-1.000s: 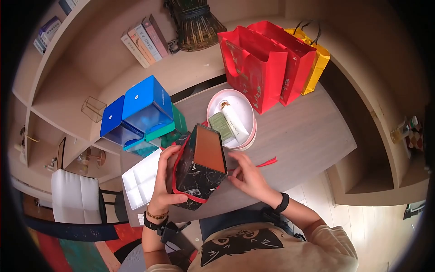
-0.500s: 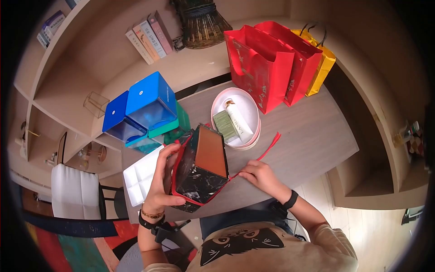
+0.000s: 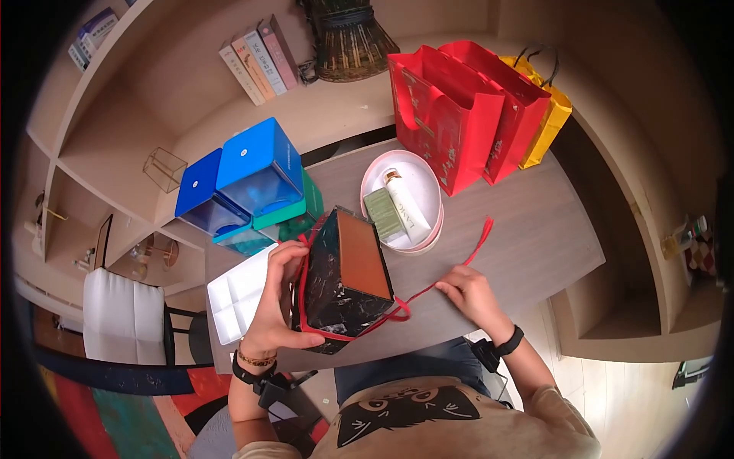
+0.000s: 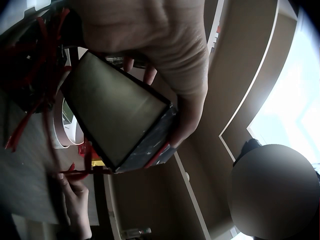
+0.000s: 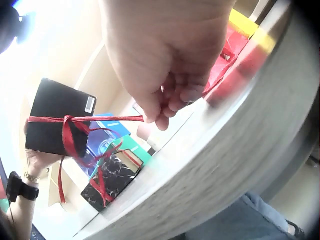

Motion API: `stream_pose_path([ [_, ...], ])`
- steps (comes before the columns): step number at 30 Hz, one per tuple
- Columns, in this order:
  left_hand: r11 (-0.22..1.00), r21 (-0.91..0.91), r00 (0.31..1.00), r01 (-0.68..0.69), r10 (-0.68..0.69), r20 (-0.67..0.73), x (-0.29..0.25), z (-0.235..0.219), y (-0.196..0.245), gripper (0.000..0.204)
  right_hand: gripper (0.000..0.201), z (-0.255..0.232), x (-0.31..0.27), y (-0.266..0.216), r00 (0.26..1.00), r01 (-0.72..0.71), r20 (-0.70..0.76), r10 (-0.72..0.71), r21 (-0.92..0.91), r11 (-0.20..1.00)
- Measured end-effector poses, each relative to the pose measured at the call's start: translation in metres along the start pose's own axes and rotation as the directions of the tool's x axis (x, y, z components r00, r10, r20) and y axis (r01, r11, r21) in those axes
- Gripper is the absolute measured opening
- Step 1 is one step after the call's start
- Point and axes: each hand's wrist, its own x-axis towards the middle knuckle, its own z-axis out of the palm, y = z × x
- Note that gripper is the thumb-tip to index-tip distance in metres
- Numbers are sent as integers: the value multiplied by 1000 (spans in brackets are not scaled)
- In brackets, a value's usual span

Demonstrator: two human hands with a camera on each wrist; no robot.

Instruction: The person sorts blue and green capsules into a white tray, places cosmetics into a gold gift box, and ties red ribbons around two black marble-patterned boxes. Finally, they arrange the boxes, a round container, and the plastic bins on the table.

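Observation:
The left hand grips a black marbled box with a brown panel, holding it tilted over the table. Red ribbon runs round the box. In the right wrist view the ribbon has a bow on the box's black face, and the right hand pinches one taut end. A second black marbled box with red ribbon lies below it there. The left wrist view shows the left hand round the box, with the right hand lower left.
A round white box holds a tube and a green box. Blue-lidded boxes stand at the left beside a white divided tray. Red bags and a yellow bag stand at the back right.
The right hand has taken hold of the ribbon and moved right, away from the box, drawing the ribbon out. The left hand still holds the box.

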Motion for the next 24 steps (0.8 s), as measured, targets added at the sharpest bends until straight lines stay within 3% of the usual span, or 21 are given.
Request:
stream_pose_path([
  [6, 995, -88, 999, -44, 42, -18, -4, -8, 7, 110, 11, -36, -8, 26, 983, -137, -145, 115, -148, 979],
  [9, 996, -2, 995, -87, 87, 40, -4, -15, 11, 106, 11, -48, -11, 26, 976, -174, -161, 145, -182, 968],
  [14, 931, 303, 975, -202, 163, 148, 0, 2, 18, 100, 11, -53, -18, 22, 966, -232, -144, 213, -134, 963],
  [17, 858, 463, 967, -223, 136, 214, -1, 23, 18, 97, 9, -57, -18, 23, 985, -126, -146, 96, -217, 968],
  [20, 765, 602, 963, -229, 87, 256, -3, 47, 12, 91, 8, -70, -19, 16, 994, -108, -55, 96, -294, 950],
  [21, 742, 619, 956, -258, 105, 273, -3, 54, 5, 91, 11, -69, -22, 18, 973, -230, -43, 226, -120, 966],
  [23, 704, 641, 943, -306, 134, 303, -4, 67, -14, 91, 16, -65, -29, 22, 888, -456, 47, 458, 222, 862],
  [24, 697, 645, 942, -314, 144, 303, -5, 73, -21, 90, 22, -65, -28, 17, 871, -490, 122, 476, 301, 818],
])
